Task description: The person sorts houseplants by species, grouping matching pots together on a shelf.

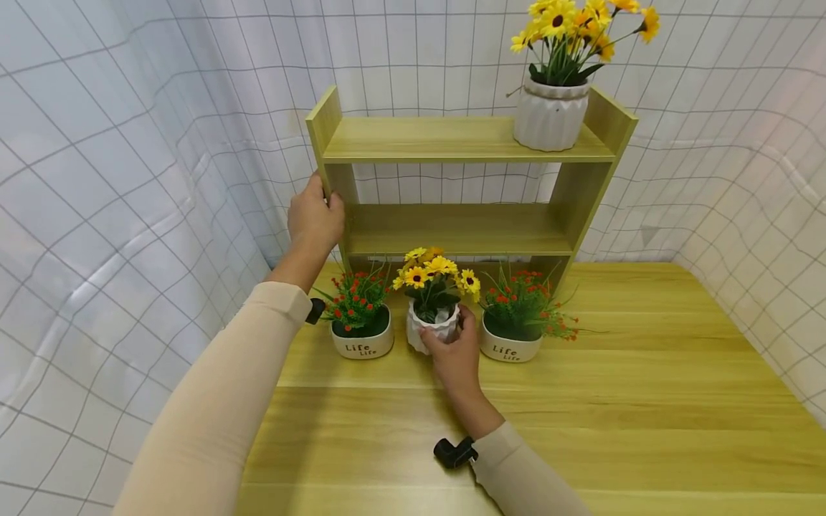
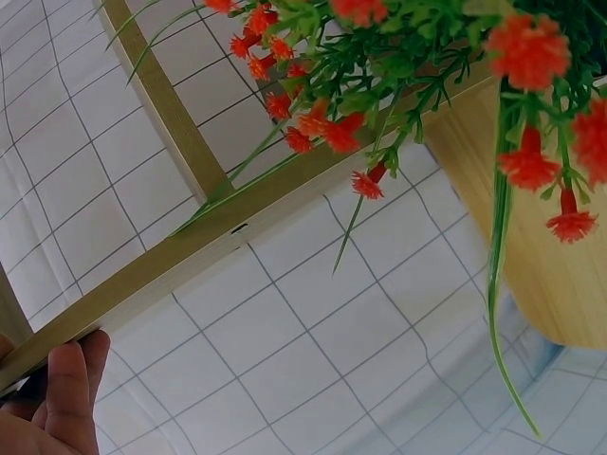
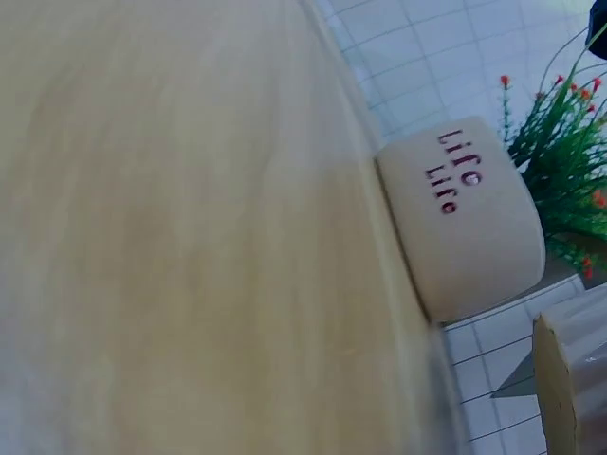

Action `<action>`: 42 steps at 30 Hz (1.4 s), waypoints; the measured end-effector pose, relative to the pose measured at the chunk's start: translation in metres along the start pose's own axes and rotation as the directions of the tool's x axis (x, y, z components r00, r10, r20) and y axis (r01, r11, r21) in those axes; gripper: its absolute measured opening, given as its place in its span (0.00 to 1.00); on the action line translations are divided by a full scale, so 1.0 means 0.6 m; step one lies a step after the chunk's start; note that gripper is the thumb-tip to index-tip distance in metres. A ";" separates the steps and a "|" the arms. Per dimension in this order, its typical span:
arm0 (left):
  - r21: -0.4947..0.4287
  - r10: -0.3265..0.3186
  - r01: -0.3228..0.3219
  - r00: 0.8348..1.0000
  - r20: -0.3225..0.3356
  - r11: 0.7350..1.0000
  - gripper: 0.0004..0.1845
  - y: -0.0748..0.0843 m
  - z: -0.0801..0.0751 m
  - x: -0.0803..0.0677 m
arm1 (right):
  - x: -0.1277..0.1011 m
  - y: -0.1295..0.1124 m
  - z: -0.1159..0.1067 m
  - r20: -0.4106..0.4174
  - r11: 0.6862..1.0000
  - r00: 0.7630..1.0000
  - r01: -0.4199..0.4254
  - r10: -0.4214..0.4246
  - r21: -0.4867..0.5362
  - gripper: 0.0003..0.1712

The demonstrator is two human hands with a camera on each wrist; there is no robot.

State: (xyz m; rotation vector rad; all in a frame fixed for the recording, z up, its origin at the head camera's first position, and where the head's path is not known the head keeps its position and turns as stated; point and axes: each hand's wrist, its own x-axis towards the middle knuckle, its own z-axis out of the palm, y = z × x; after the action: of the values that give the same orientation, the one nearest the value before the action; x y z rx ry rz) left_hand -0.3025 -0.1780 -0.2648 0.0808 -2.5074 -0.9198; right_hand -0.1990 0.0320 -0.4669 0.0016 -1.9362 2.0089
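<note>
My left hand (image 1: 316, 218) grips the left side panel of a wooden shelf (image 1: 452, 229); in the left wrist view, fingers (image 2: 71, 384) wrap the panel's edge. With my right hand (image 1: 457, 351) I hold a small white ribbed flowerpot (image 1: 422, 333) of yellow flowers, thumb at its front. The right wrist view shows the underside of this flowerpot (image 3: 560, 389) raised off the table. On either side of it stand two oval white planters with "Life" lettering and red flowers, a left planter (image 1: 363, 347) and a right planter (image 1: 511, 349).
A larger white flowerpot (image 1: 551, 118) with yellow flowers stands on the shelf's top board, at the right end. Both planters and the shelf stand on a wooden table (image 1: 645, 401). White curtains with a grid pattern (image 1: 413, 72) hang behind and at both sides.
</note>
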 end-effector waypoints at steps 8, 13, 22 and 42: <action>-0.011 -0.003 0.003 1.000 0.006 1.000 0.16 0.002 -0.001 0.001 | 0.002 -0.045 -0.009 0.029 0.996 0.998 0.053 -0.055 0.070 0.46; -0.011 -0.004 0.004 1.000 0.007 1.000 0.16 0.002 -0.001 0.001 | 0.003 -0.083 -0.016 0.027 0.997 0.997 0.071 -0.072 0.041 0.47; -0.005 -0.001 0.001 1.000 -0.002 1.000 0.15 0.001 -0.004 0.000 | 0.015 -0.144 -0.026 0.028 0.991 0.992 0.123 -0.125 0.055 0.47; -0.007 -0.007 0.007 1.000 -0.007 1.000 0.16 0.002 -0.002 -0.003 | 0.061 -0.241 -0.034 0.070 0.951 0.967 0.227 -0.246 0.209 0.40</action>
State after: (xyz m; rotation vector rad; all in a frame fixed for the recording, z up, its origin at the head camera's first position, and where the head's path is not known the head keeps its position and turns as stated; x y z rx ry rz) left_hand -0.3004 -0.1774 -0.2638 0.0903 -2.4988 -0.9294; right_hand -0.1925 0.0618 -0.3192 0.3687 -1.6860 2.0604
